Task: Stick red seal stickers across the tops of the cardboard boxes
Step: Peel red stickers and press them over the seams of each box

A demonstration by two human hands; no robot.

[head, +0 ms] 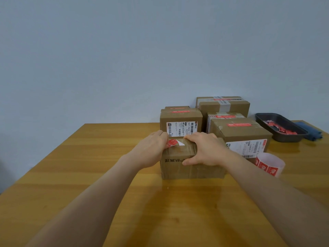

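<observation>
A small cardboard box stands near the middle of the wooden table. My left hand pinches a red seal sticker at the box's top left edge; its free end curls up, white side showing. My right hand grips the box's top right, fingers over the top and thumb on the front face. A roll of red seal stickers stands to the right of the box.
Several sealed cardboard boxes with red stickers are stacked behind and to the right. A dark tray with red scraps and a blue cloth lie at the far right. The table stretches left and toward me.
</observation>
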